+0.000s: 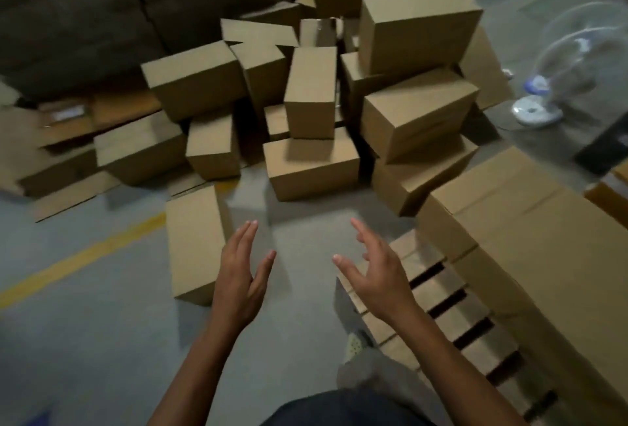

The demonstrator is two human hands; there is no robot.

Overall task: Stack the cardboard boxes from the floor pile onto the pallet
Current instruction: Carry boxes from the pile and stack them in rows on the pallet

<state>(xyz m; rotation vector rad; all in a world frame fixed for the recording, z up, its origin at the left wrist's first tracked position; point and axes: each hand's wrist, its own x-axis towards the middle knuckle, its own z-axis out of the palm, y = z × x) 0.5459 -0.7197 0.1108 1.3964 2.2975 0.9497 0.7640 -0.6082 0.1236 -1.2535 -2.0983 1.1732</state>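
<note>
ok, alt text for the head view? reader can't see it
A person's left hand and right hand, both open and empty, reach toward a jumbled pile of cardboard boxes on a grey floor. A pallet at the right already carries a row of boxes, its near slats bare. A lone box lies apart beside the left hand.

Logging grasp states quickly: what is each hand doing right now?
Left hand: open, fingers straight, holding nothing.
Right hand: open, fingers spread and relaxed, holding nothing.
</note>
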